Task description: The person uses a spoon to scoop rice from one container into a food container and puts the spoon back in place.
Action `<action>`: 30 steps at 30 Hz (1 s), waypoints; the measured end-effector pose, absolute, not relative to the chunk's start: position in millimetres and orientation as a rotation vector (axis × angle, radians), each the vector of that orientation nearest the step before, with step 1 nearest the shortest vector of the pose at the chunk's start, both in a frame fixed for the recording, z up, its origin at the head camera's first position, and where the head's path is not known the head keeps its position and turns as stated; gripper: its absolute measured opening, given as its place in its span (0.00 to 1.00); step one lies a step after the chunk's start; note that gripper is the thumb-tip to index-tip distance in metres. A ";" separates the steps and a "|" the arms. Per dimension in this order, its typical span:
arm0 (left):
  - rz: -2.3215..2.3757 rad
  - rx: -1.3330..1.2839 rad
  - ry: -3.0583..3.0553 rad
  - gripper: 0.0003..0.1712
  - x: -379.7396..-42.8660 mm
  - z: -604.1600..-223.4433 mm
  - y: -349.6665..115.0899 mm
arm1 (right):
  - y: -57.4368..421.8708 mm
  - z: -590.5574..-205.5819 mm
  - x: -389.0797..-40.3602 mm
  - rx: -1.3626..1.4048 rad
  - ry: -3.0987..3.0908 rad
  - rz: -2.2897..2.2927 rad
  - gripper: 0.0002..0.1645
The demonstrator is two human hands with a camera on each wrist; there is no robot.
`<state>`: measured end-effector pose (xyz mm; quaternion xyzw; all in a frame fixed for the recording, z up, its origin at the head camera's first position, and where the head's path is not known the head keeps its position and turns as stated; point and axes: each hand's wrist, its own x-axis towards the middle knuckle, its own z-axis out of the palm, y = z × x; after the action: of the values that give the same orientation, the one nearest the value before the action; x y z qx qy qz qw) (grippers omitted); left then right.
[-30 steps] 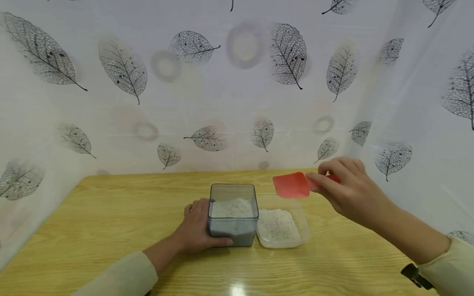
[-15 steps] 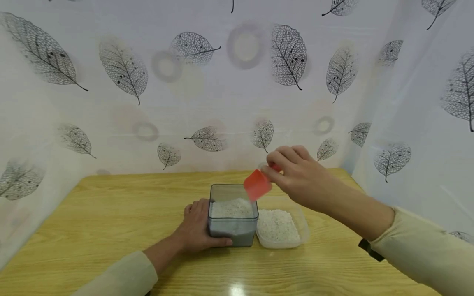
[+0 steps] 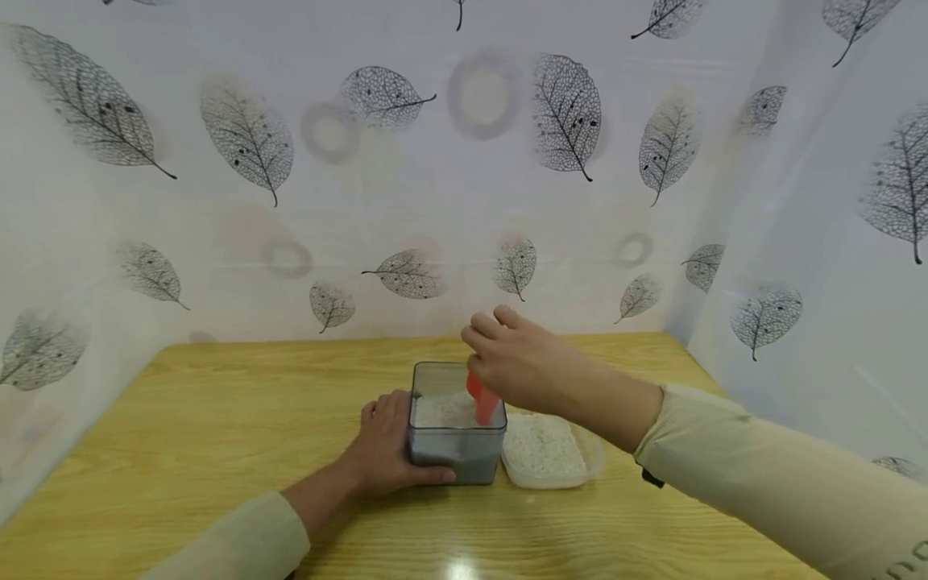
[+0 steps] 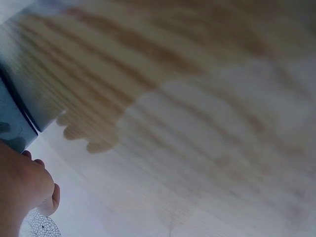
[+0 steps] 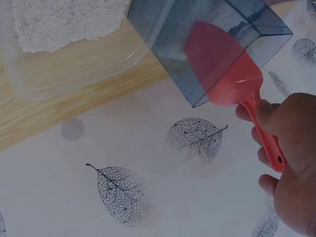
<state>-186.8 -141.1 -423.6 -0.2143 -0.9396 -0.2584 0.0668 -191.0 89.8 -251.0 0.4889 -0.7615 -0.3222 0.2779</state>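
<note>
A square, see-through grey container stands on the table, part filled with white rice. My left hand grips its left side, with the thumb lying along the front wall. Over its right rim my right hand holds a red scoop by the handle. The scoop's blade tilts down inside the container, as the right wrist view shows through the clear wall. Whether rice lies in the blade is hidden. Right beside the container sits a shallow clear plastic tub holding more rice.
The wooden table stretches out on both sides of the containers. Behind it and along the sides hangs a pale curtain printed with dark leaves.
My right hand has moved left from above the tub to the grey container, turning the scoop blade down into it. My left hand has stayed in place.
</note>
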 end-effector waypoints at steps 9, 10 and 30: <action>-0.786 -0.640 -2.844 0.64 -186.7 -420.8 -140.3 | 79.4 -260.3 -192.6 1.291 -2.050 -0.886 0.08; -0.790 -0.641 -2.843 0.64 -186.5 -420.6 -140.5 | 77.3 -261.1 -192.2 1.295 -2.067 -0.891 0.08; -0.753 -0.665 -2.829 0.64 -187.3 -424.7 -141.2 | 56.2 -292.2 -209.2 1.464 -2.605 -0.779 0.05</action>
<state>-187.3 -141.2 -424.7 -0.2210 -0.9401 -0.2501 0.0697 -209.2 56.2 -292.2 0.4739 -0.8432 -0.2523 0.0266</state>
